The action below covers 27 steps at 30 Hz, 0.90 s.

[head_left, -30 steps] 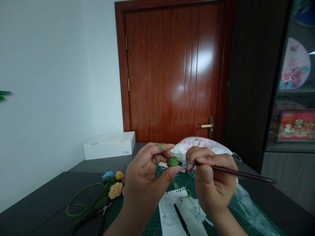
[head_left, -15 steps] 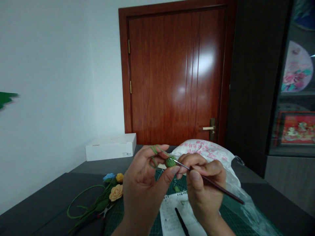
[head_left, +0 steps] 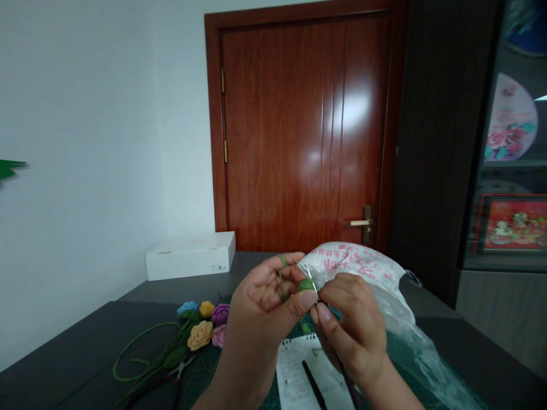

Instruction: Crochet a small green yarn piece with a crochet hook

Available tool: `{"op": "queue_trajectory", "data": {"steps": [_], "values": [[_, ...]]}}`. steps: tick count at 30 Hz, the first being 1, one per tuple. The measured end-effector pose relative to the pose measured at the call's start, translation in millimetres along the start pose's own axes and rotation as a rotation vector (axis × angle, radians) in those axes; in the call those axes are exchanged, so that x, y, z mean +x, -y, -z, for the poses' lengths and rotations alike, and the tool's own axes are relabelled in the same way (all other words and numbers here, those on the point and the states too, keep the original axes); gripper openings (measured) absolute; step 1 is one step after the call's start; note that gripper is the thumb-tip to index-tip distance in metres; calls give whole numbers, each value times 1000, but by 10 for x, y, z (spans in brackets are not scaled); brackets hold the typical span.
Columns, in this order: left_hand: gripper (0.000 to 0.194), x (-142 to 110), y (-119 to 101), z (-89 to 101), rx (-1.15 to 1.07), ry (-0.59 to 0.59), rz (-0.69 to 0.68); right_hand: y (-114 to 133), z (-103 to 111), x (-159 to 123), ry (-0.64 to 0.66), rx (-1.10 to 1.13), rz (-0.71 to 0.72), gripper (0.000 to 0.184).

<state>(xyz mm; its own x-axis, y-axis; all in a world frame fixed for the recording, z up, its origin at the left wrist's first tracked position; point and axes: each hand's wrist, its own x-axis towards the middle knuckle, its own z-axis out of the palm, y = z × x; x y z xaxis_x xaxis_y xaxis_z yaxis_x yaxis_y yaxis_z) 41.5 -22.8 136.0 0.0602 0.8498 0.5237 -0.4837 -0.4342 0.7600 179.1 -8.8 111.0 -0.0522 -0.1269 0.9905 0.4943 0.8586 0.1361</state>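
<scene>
A thin steel crochet hook (head_left: 311, 279) swings steeper, its tip entering the small green crocheted ball (head_left: 306, 285), pinched at two o'clock of the left hand (head_left: 258, 304). The right hand (head_left: 350, 333) clenches the hook; seemingly mid-stitch, the loop needs drawing through.

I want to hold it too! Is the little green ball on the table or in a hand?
In a hand: the left hand pinches the green crocheted ball, held up above the cutting mat.

Plastic bag (head_left: 354, 265) behind right hand (head_left: 352, 333), crocheted flowers (head_left: 200, 327) beside left hand (head_left: 260, 302), room above
</scene>
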Motion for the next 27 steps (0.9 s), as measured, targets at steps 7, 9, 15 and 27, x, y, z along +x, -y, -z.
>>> {"op": "queue_trajectory", "data": {"steps": [7, 9, 15, 27], "values": [[45, 58, 3, 58, 226, -7, -188, -27, 27, -6, -14, 81, -42, 18], [44, 70, -10, 65, 248, 11, -181, -21, 47, 0, -74, 179, -153, 14], [37, 76, -41, 89, 182, 81, -41, -36, -13, 99, -207, 582, -688, 21], [28, 117, -78, 100, 122, 181, 32, -83, -89, 139, -63, 1083, -1030, 33]]}}
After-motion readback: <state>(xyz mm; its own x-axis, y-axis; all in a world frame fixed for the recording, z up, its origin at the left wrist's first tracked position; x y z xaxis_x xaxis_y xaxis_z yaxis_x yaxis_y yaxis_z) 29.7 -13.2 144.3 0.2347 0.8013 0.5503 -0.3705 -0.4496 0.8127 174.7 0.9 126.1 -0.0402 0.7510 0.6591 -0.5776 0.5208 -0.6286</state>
